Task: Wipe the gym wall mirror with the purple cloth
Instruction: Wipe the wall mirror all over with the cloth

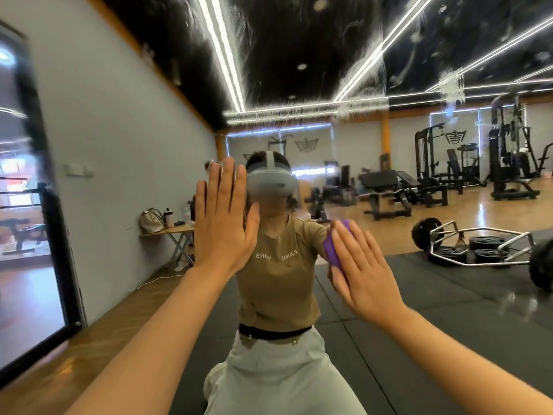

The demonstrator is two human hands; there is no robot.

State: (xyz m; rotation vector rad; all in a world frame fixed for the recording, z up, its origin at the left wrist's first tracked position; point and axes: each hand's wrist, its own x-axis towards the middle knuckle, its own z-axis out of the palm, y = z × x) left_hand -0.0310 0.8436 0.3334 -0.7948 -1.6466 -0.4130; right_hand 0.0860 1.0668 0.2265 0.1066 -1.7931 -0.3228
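Head view: both arms reach forward to the mirror. Left hand lies flat on the glass, fingers straight and together, holding nothing. Right hand presses the purple cloth against the glass with straight fingers (cloth peeks out at the thumb side, mostly under the palm). Streaks smear the upper glass.

A grey wall ran along the left, with a dark-framed glass door. White strip lights crossed a black ceiling. The floor was wood, partly covered by black mats. A folding table, weight benches, cable machines and a loaded hex bar were present.
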